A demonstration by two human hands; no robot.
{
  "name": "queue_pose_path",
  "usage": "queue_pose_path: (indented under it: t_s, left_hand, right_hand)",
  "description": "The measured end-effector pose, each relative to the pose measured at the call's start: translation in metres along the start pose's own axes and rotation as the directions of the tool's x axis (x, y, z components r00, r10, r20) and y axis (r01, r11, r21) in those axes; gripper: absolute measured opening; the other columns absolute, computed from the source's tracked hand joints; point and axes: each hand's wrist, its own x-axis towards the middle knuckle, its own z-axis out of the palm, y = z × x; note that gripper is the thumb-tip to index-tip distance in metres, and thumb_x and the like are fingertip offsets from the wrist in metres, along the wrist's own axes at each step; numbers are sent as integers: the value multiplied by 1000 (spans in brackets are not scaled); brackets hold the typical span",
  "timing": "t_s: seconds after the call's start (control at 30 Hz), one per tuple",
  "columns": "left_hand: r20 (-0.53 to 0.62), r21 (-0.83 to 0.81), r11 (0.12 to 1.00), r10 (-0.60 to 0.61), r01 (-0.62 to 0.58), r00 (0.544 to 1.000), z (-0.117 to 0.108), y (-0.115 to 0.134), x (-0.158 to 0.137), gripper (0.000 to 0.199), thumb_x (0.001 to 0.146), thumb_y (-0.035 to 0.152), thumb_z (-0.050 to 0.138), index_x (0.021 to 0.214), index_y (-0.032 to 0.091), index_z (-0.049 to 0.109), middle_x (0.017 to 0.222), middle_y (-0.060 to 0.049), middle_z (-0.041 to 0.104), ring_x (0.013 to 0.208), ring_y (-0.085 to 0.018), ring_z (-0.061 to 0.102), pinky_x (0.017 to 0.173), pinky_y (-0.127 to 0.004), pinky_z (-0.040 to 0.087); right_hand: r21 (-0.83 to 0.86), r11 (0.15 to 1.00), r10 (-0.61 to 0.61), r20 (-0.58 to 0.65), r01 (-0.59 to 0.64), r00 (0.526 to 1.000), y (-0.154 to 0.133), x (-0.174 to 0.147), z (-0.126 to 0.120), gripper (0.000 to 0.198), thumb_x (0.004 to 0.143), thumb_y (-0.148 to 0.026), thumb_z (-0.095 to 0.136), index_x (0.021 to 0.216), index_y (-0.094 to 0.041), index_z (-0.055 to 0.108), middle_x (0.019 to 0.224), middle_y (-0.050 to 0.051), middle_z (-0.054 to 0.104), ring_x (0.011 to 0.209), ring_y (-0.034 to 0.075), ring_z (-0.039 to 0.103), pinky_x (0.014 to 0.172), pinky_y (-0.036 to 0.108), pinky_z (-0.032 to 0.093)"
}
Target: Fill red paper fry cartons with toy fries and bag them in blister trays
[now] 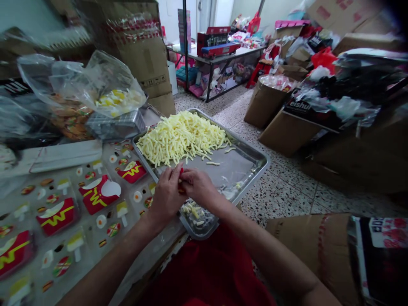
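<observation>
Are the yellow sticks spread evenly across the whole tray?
No, the yellow sticks mostly lie heaped at the far side of the tray.

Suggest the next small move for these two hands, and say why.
Perhaps ease the right hand off to take a loose yellow stick, leaving the small red item in the left hand. Both hands meet on that item, mostly hidden by fingers, and the stick lies just beyond them in the metal tray, apart from the pile, so it looks easy to reach.
</observation>
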Motion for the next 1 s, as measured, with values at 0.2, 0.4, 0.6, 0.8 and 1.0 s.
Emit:
queue_pose_path:
  t_s: [0.2,0.4,0.6,0.8,1.0]
  left_hand:
    - [44,-150,981,-114,120,992,-12,-7,-15,71,73,16,66,142,20,50,118,-11,63,110,-29,64,101,-44,52]
    - [65,-275,940,-193,204,979,-23,-23,-5,80,70,24,77,145,20,49,134,-11,61,122,-28,60,108,-44,49]
    - [4,-263,930,-263,255,965,-34,-39,-9,80,73,32,80,146,23,48,134,-10,62,122,-28,61,108,-43,48]
    - [35,-201,950,-237,239,971,-45,-42,-24,78,76,35,79,147,25,47,135,-10,62,123,-28,61,108,-43,49]
    - [31,-198,952,-230,231,973,-50,-38,-10,80,75,42,80,146,24,49,136,-9,63,122,-29,62,107,-43,49]
  right_hand:
    - [54,997,51,-54,-49,997,-11,-3,17,21,88,-22,61,98,-25,80,97,3,79,88,19,70,74,25,43]
    - [208,977,75,-118,-49,990,34,7,-28,26,93,-23,60,112,-22,77,92,1,79,77,15,68,71,24,46]
    - [-348,922,123,-148,-168,981,106,62,-49,32,84,-22,71,115,-23,78,110,8,74,95,21,67,80,29,45]
    - [-240,971,18,99,6,995,124,51,-52,27,85,-19,70,108,-26,80,105,4,73,84,14,63,79,25,44]
    - [-153,957,215,-192,-246,957,135,30,-79,16,83,-24,70,93,-20,82,81,3,76,71,15,64,70,27,44]
